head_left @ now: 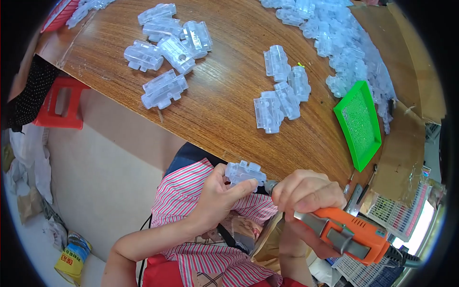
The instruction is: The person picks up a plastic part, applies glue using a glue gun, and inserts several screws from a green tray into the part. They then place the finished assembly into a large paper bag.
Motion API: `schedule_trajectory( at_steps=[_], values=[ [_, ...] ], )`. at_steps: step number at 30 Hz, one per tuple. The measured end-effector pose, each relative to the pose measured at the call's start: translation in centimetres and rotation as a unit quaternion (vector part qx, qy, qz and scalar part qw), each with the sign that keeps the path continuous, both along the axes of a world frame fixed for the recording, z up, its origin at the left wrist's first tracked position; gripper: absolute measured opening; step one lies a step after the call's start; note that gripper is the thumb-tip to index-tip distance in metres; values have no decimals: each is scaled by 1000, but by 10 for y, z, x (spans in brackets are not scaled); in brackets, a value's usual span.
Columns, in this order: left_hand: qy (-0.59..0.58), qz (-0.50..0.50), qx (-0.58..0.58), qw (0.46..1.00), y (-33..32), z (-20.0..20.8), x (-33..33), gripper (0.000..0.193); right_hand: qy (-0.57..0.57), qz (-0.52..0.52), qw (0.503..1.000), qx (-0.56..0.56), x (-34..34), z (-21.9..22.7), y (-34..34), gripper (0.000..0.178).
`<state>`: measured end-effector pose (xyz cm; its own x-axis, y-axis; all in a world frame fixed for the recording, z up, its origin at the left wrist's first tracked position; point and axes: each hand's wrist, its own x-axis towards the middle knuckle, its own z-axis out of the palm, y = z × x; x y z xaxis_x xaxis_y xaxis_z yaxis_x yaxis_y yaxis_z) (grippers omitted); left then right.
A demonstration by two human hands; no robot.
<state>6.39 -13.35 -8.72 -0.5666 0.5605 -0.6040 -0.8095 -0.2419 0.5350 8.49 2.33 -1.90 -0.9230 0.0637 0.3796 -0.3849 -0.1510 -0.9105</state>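
Note:
My left hand (214, 197) is closed around a clear plastic housing (245, 171), a lobed, tube-like part, with the thumb pressed along its near side. It is held just off the table's near edge, above my lap. My right hand (308, 191) wraps the front of an orange corded electric screwdriver (361, 237) with grey metal parts. Its tip points left and meets the right end of the housing; the exact contact is hidden by my fingers. Beyond my hands, several similar housings (282, 100) lie in a cluster on the wooden table (224, 91).
Another cluster of housings (177, 52) lies farther left, and a large heap (342, 52) fills the far right. A green tray (343, 112) holds tiny metallic bits. Cardboard (399, 158) borders the table's right side. A red stool (74, 103) stands at left, near another person's dotted black clothing (38, 91).

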Motion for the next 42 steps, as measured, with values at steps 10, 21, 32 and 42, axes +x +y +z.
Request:
schedule_trajectory(
  at_steps=[10, 21, 32, 42],
  values=[
    [1, -61, -25, 998, -9, -1, -4, 31, -43, -80, 996, 19, 3, -4, -7, 80],
    [476, -318, -207, 794, 7, 69, -94, 49, -25, -310, 951, 0, -14, 42, 64, 40],
    [716, -389, -157, 559, 44, 33, -135, 51, 34, -376, 786, 489, -33, -2, 42, 59],
    [661, -351, -222, 625, 32, 36, -148, 50, -286, -107, 767, 564, -76, -26, 78, 83]
  ],
)
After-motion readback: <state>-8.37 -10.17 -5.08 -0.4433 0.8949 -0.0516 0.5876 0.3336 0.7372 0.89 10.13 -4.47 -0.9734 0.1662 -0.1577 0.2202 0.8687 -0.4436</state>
